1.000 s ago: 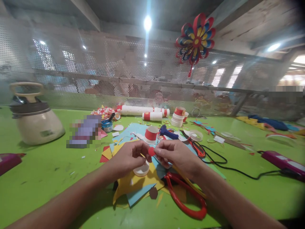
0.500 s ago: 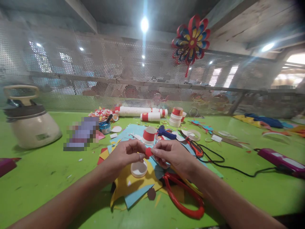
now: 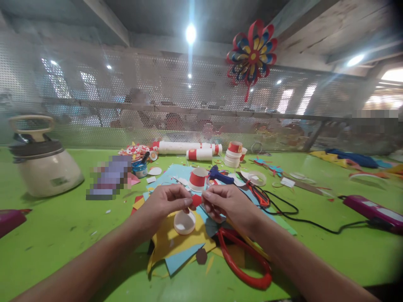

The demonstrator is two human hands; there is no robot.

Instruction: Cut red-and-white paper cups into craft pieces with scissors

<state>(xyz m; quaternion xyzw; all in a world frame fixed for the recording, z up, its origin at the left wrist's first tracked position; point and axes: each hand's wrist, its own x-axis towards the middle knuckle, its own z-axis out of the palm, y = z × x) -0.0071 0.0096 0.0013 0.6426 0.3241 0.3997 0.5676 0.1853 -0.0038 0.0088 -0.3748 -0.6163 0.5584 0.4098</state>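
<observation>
A small red piece of paper (image 3: 197, 200) is pinched between my two hands. My left hand (image 3: 171, 201) grips its left edge with thumb and forefinger. From the other side, my right hand (image 3: 225, 202) pinches its right edge, the other fingers curled under. Directly below lies a round white paper disc with a rim, like a cup bottom (image 3: 184, 222), on yellow paper (image 3: 166, 243). Just beyond the hands stands a red and white paper cup (image 3: 198, 179). Red-handled scissors (image 3: 244, 264) rest under my right forearm.
A blue glue gun (image 3: 220, 175) and orange-handled scissors (image 3: 260, 195) lie behind my right hand, by a black cord. Stacked paper cups (image 3: 201, 154) lie at the back. A large beige flask (image 3: 47, 176) stands left, a purple power strip (image 3: 371, 212) right. A paper flower (image 3: 252, 56) hangs above.
Both hands stay nearly in place, with the red paper held between them. The view has shifted very slightly, and more of the red paper's face shows.
</observation>
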